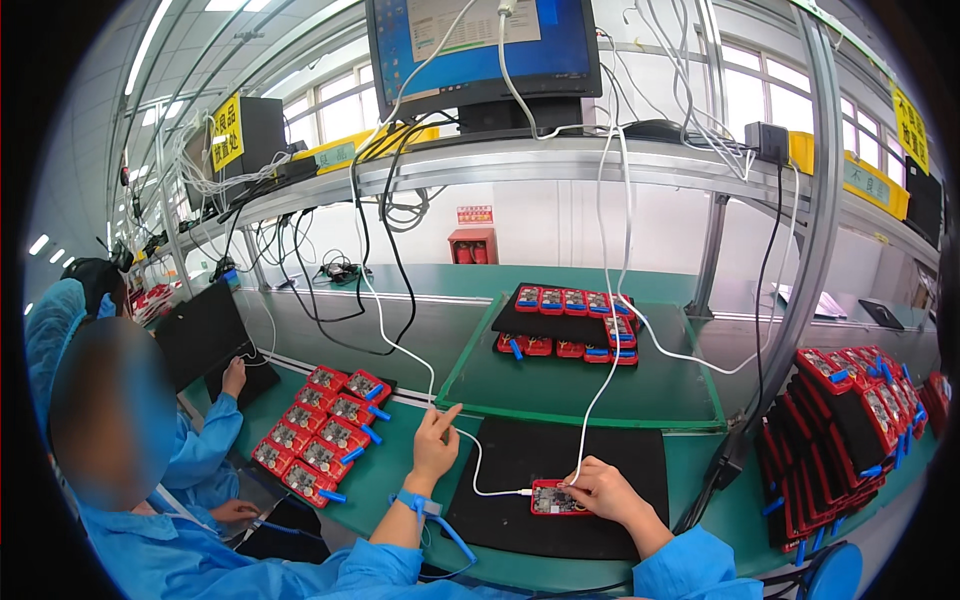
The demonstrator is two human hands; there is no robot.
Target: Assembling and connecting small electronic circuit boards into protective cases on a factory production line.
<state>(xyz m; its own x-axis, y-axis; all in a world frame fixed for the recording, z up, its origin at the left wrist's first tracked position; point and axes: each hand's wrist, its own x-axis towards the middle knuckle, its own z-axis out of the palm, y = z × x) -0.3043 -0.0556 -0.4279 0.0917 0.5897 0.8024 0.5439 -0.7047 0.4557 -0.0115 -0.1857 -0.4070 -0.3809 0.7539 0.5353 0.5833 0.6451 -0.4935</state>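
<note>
A circuit board in a red case point(558, 506) lies on the black mat point(500, 535) before me. One white cable point(495, 493) runs into its left end. My right hand point(607, 492) is over the board's right part, fingers pinched around the lower end of a second white cable point(598, 395); the fingertips hide where it meets the board. My left hand point(435, 450) is raised beyond the mat's left edge, its fingers stretched out beside the first cable; whether they touch it I cannot tell. A blue strap point(418, 503) circles the left wrist.
Red-cased boards with blue tabs point(320, 430) lie to the left; several stacked trays point(830, 450) stand right. More boards point(565, 300) rest on a green-edged glass plate point(590, 390). Cables hang from the shelf under a monitor point(485, 50). A co-worker point(190, 455) sits left.
</note>
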